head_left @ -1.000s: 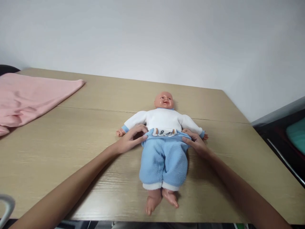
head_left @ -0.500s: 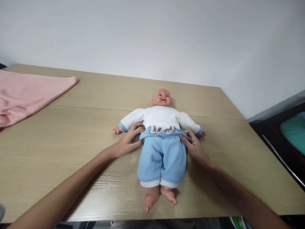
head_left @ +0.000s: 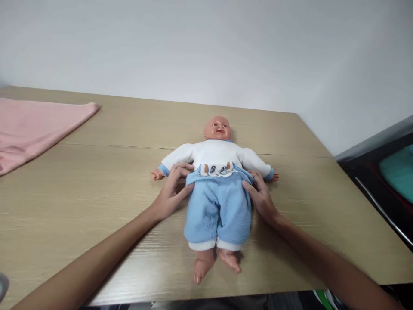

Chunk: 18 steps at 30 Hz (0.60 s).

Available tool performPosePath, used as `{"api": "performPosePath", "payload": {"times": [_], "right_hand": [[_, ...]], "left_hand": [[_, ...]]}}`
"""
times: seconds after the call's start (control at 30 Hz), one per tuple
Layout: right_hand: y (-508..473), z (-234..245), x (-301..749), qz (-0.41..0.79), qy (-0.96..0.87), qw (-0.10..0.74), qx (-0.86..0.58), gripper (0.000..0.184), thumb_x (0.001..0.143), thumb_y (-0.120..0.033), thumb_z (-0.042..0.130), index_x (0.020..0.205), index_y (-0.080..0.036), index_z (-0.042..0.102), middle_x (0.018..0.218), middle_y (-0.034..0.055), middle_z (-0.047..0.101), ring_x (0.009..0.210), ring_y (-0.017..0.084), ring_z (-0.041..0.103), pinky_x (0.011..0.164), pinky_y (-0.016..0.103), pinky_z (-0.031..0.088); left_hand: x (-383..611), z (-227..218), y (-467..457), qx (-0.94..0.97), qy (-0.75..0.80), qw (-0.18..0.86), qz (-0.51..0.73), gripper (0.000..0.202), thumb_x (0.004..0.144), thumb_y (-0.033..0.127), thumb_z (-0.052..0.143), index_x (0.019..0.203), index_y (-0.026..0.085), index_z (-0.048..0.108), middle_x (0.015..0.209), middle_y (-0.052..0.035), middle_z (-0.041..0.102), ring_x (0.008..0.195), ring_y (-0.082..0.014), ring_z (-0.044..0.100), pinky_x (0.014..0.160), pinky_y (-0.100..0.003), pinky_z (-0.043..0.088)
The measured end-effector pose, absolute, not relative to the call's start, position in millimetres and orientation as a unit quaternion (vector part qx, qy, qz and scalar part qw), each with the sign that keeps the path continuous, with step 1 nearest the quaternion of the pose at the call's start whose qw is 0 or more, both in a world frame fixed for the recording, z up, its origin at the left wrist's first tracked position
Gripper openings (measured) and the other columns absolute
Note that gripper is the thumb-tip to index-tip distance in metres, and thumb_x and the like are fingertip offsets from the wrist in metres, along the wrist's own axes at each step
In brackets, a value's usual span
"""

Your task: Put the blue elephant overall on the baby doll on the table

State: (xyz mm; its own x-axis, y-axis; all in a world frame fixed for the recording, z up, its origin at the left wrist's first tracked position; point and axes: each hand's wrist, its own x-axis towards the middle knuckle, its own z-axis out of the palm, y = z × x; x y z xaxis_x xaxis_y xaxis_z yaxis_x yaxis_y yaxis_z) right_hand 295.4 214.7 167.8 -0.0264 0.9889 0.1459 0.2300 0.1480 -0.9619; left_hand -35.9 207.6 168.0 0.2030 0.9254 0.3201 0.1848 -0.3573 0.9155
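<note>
A baby doll [head_left: 217,148] lies on its back on the table, head toward the wall and bare feet toward me. It wears a white top with blue cuffs and fluffy blue trousers [head_left: 201,215] with white hems. Across its waist runs a blue fold with an animal-face patch [head_left: 219,169]. My left hand [head_left: 174,189] pinches the edge of this fold at the doll's hip, thumb in front and fingers at the side. At the opposite hip, my right hand [head_left: 261,196] grips the fold the same way. Some fingertips are hidden behind the cloth.
A pink cloth [head_left: 38,129] lies on the wooden table [head_left: 112,181] at the far left. Behind the table rises a white wall [head_left: 193,51]. To the right, beyond the table edge, is a dark object with teal fabric [head_left: 398,172].
The fold at the waist has been drawn up slightly, and more of the animal-face patch shows. Both hands stay at the doll's hips. The view has shifted a little.
</note>
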Motion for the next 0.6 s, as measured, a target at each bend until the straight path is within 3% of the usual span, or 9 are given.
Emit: {"api": "performPosePath", "payload": {"times": [0.23,0.3,0.37,0.47,0.6], "right_hand": [[236.4,197.1,288.8,0.359,-0.69,0.435,-0.454,0.027,0.1,-0.053,0.074,0.094,-0.027,0.069,0.105,0.0055,0.061,0.106,0.03,0.061,0.103,0.045,0.048],[244.6,210.3,283.8,0.336,-0.737,0.4,-0.429,0.025,0.1,-0.048,0.074,0.091,-0.027,0.066,0.1,0.0048,0.061,0.102,0.03,0.06,0.1,0.046,0.047],[252.2,221.0,279.4,0.324,-0.772,0.36,-0.411,0.024,0.1,-0.045,0.075,0.089,-0.026,0.065,0.099,0.0044,0.062,0.1,0.03,0.06,0.098,0.045,0.047],[263.1,229.8,277.9,0.359,-0.773,0.31,-0.421,0.027,0.096,-0.051,0.08,0.094,-0.026,0.069,0.098,0.0036,0.066,0.096,0.029,0.062,0.094,0.043,0.049],[276.5,237.1,287.6,0.431,-0.749,0.227,-0.45,0.041,0.091,-0.063,0.085,0.107,-0.026,0.079,0.095,0.0028,0.073,0.087,0.027,0.063,0.079,0.038,0.051]], "left_hand": [[-20.8,167.7,218.7,0.653,0.389,0.391,0.52,0.031,0.108,0.055,0.071,0.115,0.026,0.062,0.124,-0.0098,0.067,0.128,-0.0283,0.063,0.121,-0.046,0.047],[-16.8,168.9,224.7,0.643,0.384,0.402,0.527,0.031,0.108,0.055,0.073,0.114,0.026,0.063,0.113,-0.006,0.066,0.115,-0.0244,0.064,0.111,-0.039,0.05],[-14.3,172.0,230.3,0.613,0.378,0.447,0.531,0.035,0.106,0.058,0.075,0.111,0.026,0.063,0.099,-0.0014,0.062,0.094,-0.0196,0.061,0.091,-0.032,0.051],[-12.7,177.8,236.0,0.56,0.368,0.524,0.526,0.046,0.097,0.064,0.083,0.105,0.025,0.061,0.084,0.0036,0.055,0.073,-0.015,0.049,0.069,-0.026,0.043],[-12.9,181.5,237.1,0.54,0.366,0.55,0.522,0.053,0.09,0.066,0.089,0.103,0.024,0.06,0.08,0.0044,0.054,0.071,-0.0144,0.046,0.067,-0.026,0.039]]}}
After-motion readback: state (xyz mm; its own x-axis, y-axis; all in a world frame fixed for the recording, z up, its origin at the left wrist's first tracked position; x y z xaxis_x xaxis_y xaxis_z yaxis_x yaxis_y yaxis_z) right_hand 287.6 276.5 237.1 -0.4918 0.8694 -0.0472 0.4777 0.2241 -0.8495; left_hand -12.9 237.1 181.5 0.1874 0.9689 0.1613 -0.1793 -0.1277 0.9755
